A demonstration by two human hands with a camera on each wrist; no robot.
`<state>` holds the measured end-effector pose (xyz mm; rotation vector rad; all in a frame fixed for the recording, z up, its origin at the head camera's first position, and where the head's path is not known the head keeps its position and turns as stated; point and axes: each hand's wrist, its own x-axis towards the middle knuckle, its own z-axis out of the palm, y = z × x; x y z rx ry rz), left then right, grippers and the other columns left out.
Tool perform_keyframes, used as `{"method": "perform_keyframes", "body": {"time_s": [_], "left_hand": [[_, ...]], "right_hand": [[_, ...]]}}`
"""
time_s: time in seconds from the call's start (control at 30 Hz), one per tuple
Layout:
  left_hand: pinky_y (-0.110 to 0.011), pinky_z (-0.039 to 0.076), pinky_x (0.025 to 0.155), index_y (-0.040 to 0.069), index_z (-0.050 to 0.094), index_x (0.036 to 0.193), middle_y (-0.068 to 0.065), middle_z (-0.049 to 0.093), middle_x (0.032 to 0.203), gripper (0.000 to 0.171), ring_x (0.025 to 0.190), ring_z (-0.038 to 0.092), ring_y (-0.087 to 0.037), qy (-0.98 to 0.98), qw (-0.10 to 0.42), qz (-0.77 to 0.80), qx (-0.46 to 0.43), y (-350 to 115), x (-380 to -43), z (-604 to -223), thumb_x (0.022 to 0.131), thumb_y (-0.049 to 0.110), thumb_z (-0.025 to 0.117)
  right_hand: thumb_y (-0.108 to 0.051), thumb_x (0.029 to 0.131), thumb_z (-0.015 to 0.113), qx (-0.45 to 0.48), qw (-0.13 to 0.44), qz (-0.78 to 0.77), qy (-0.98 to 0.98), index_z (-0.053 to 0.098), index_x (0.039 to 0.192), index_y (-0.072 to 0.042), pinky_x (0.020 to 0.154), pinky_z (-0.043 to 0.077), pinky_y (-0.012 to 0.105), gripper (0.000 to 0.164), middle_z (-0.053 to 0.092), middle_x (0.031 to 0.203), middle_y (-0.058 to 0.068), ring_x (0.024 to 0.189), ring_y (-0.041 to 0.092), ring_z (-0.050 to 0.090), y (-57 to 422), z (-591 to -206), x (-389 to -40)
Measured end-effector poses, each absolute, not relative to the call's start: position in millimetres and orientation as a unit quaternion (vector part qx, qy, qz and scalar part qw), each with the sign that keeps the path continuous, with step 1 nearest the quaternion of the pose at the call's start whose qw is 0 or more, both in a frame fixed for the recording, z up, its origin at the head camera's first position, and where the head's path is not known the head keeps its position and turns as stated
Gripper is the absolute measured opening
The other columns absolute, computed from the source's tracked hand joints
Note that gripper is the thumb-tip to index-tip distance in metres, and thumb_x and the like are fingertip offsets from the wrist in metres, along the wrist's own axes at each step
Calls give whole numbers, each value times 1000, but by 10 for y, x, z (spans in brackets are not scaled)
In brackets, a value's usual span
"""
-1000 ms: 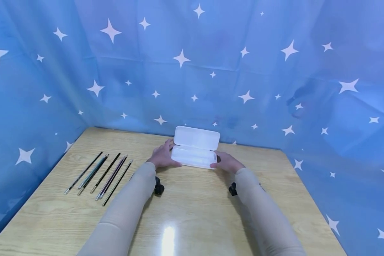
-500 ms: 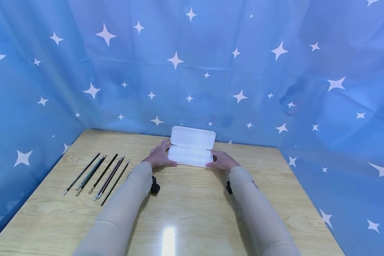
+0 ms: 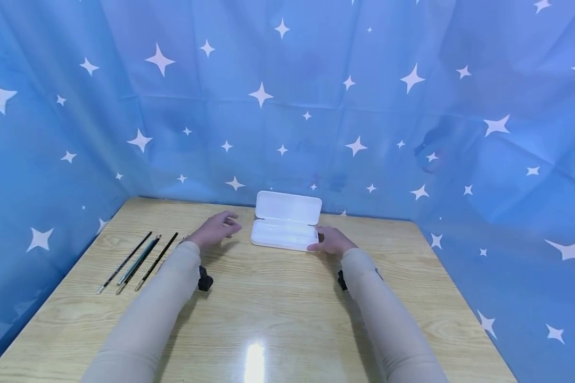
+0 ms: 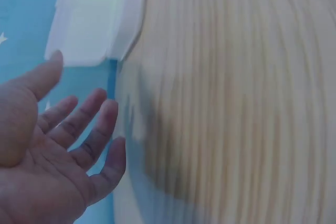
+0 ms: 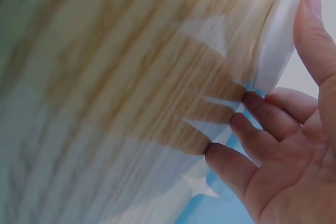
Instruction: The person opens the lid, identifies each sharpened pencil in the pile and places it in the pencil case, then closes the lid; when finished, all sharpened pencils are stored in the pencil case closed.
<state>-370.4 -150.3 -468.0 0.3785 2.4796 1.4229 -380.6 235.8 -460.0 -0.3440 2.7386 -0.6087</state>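
Case lid: plain white, faintly lavender-tinged
Case tray: milky white, with paler streaks of reflection inside
Leftmost pencil: mostly dark, whitish at the near end
Teal pencil: muted blue-green
Dark pencil beside the teal one: near-black, pale near end
Next pencil to the right: near-black, pale near end
Tabletop: light yellowish tan, streaked with browner wood grain
Glare patch: bright white
Curtain: blue, violet-blue in places, scattered with white four-pointed stars
Sleeves: plain pale greyish beige
Wrist mounts: black
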Motion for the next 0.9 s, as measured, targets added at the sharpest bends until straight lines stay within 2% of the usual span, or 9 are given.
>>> {"method": "perform_keyframes", "body": {"time_s": [0.1, 0.2, 0.43, 0.67, 0.9], "left_hand": [[-48, 53, 96, 1, 42, 151, -22, 55, 139, 52, 113, 64, -35, 857, 125, 485, 124, -1612, -3640, -4619, 107, 25, 54], [-48, 55, 93, -1, 45, 148, -25, 55, 137, 48, 112, 64, -37, 857, 120, 486, 120, -1701, -3590, -4574, 107, 22, 54], [-47, 56, 93, -4, 44, 148, -28, 52, 137, 47, 121, 58, -42, 848, 120, 505, 110, -1906, -3505, -4538, 107, 17, 53], [-47, 58, 88, -5, 43, 147, -30, 51, 139, 48, 119, 59, -45, 858, 107, 492, 103, -2107, -3430, -4477, 107, 18, 54], [-48, 56, 91, -7, 41, 148, -33, 49, 140, 49, 121, 56, -47, 860, 100, 490, 99, -2296, -3352, -4433, 107, 18, 52]], "right_hand": [[-48, 92, 72, -111, 162, -214, 957, 24, 161, -7, 121, 23, 53, 92, 25, 165, 16, 151, 38, 22, 2375, -4628, -3809], [-47, 93, 72, -116, 156, -217, 957, 25, 160, -7, 121, 24, 53, 92, 26, 164, 17, 151, 39, 23, 2394, -4635, -3811], [-43, 94, 72, -135, 151, -233, 951, 26, 160, -6, 120, 25, 54, 89, 26, 164, 19, 150, 40, 23, 2393, -4626, -3800], [-43, 94, 72, -131, 144, -226, 954, 26, 160, -4, 121, 24, 53, 90, 27, 163, 20, 150, 40, 24, 2369, -4612, -3786], [-43, 94, 72, -132, 144, -226, 954, 25, 160, -5, 121, 24, 52, 89, 26, 164, 18, 151, 38, 24, 2379, -4624, -3786]]}}
